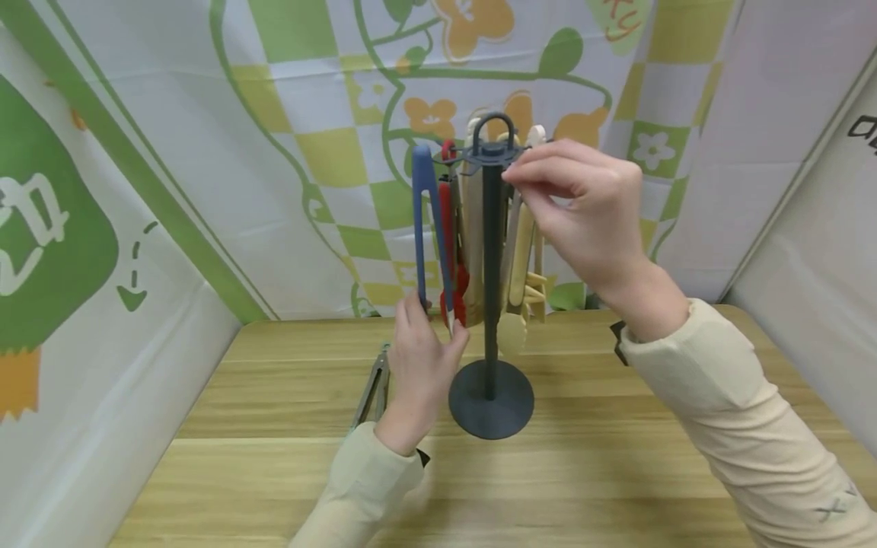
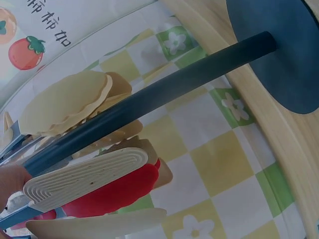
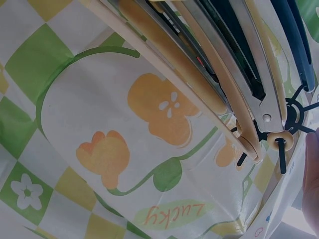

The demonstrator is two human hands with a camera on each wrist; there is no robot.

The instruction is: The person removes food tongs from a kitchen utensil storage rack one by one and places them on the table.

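Seen from the pole (image 1: 491, 266), our left hand (image 1: 421, 373) at seven o'clock holds the blue tongs (image 1: 419, 221) low, probably so their top end stays free beside the rack (image 1: 492, 156) at ten. Our right hand (image 1: 592, 205), at two, seems placed to steady it: a narrow grip, thumb near fingertips; we cannot tell whether it pinches a hook. Steel tongs (image 1: 370, 392) lie at eight.
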